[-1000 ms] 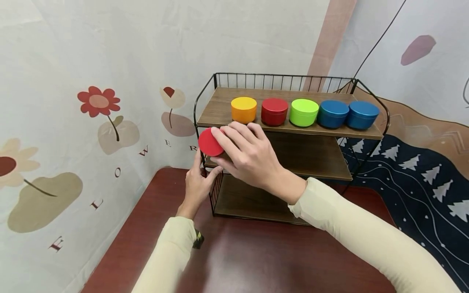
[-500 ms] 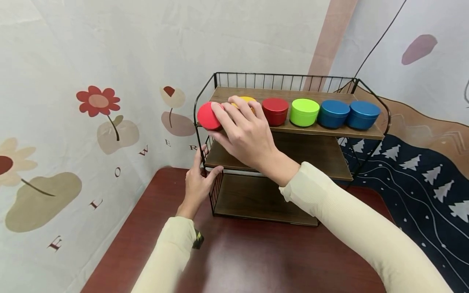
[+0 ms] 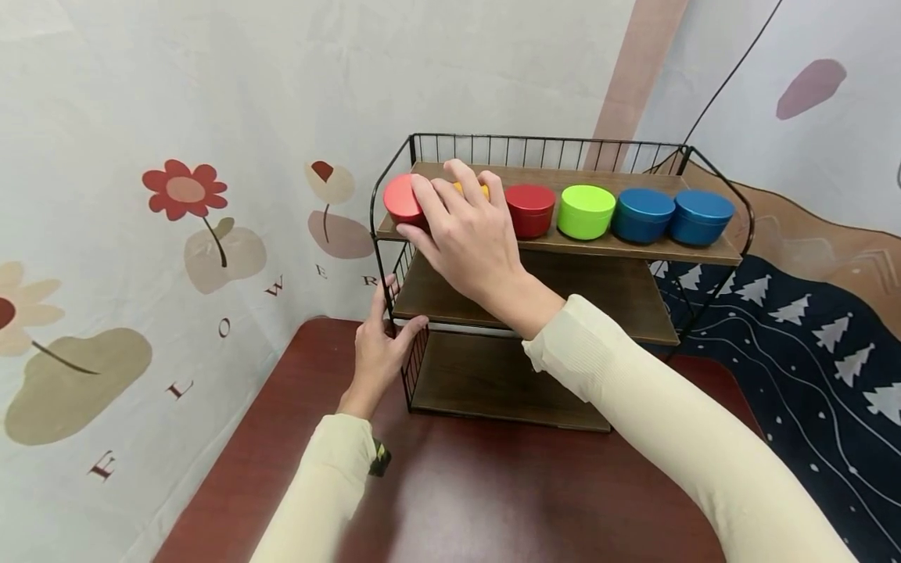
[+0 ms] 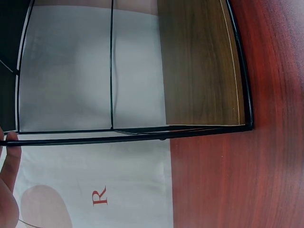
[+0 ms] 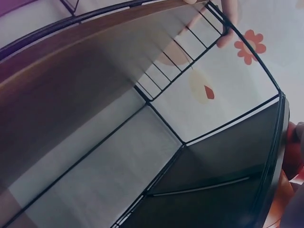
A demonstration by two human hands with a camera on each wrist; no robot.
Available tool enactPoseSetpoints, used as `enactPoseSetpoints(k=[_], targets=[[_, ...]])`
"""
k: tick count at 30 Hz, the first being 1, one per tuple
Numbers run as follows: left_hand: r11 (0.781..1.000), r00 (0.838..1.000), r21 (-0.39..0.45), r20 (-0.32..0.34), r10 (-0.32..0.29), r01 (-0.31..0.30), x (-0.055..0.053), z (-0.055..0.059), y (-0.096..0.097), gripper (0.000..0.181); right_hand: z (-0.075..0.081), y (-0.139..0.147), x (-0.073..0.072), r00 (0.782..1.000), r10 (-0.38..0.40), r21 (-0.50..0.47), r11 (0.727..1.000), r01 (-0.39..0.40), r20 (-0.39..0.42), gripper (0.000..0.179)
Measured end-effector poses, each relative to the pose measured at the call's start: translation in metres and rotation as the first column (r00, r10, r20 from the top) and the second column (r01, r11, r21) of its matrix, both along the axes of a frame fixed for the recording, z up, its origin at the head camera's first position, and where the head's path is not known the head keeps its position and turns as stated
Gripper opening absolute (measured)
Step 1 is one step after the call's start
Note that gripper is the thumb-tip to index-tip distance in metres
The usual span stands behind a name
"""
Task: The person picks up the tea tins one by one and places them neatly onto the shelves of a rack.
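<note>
In the head view my right hand (image 3: 473,234) grips a round red tin (image 3: 403,199) over the left end of the rack's top shelf. The tin tilts slightly toward me; whether its base touches the wood is hidden. Behind those fingers an orange-yellow tin (image 3: 484,190) is mostly covered. My left hand (image 3: 376,356) holds the black wire frame of the three-tier shelf rack (image 3: 535,293) at the middle shelf's left front corner, thumb in front. In the left wrist view one finger (image 4: 13,154) lies against the frame post.
Along the top shelf, right of the hand, stand a dark red tin (image 3: 530,209), a lime green tin (image 3: 586,211) and two blue tins (image 3: 642,213). A wire rail borders the shelf's back and sides. The rack stands on a reddish-brown table (image 3: 486,485) against a printed cloth wall (image 3: 281,94).
My right hand has raised the red tin from in front of the rack's left post to the top shelf's left end, and its tilt has lessened. The left hand stays on the frame.
</note>
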State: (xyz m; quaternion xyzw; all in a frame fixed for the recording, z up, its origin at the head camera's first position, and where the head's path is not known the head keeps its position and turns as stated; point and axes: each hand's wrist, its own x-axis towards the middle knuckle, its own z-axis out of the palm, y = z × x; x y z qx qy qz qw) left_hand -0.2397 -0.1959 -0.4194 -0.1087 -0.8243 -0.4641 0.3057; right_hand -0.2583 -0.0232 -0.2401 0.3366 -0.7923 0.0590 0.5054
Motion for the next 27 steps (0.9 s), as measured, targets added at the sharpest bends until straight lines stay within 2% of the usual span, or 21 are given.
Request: enactPoseSetpoints(k=[8,21,27], targets=[[1.0,1.0,0.008,0.006,-0.007,0.007,0.0008,-0.0006,0.0004,0.079,0.0045,-0.0034,0.0013,0.994,-0.077,0.047,0.996,0.073,0.074,0.047],[1.0,1.0,0.009,0.003,-0.002,0.002,0.0004,-0.0008,-0.0003,0.079,0.0069,-0.001,0.0003,0.989,-0.098,0.108,0.99,0.086,0.115,0.055],[1.0,1.0,0.009,0.003,-0.004,0.004,0.0015,0.0003,0.0004,0.079,0.0063,0.0052,0.0012,0.996,-0.067,0.096,0.994,0.06,0.067,0.058]])
